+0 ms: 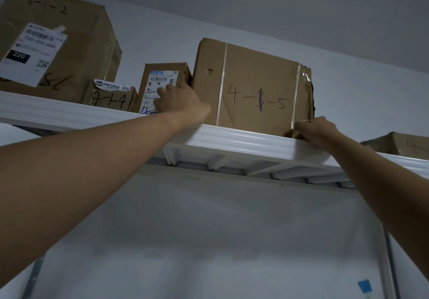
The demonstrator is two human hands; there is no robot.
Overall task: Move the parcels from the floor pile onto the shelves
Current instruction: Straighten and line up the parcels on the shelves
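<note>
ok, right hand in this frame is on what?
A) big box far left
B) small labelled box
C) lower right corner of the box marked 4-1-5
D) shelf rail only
C: the right hand pinches the lower right corner of the taped box marked 4-1-5, just above the shelf rail; the left hand is the one on the small labelled box.

parcel storeroom: labelled cardboard boxes [253, 87] on white metal shelf [232, 139]
</note>
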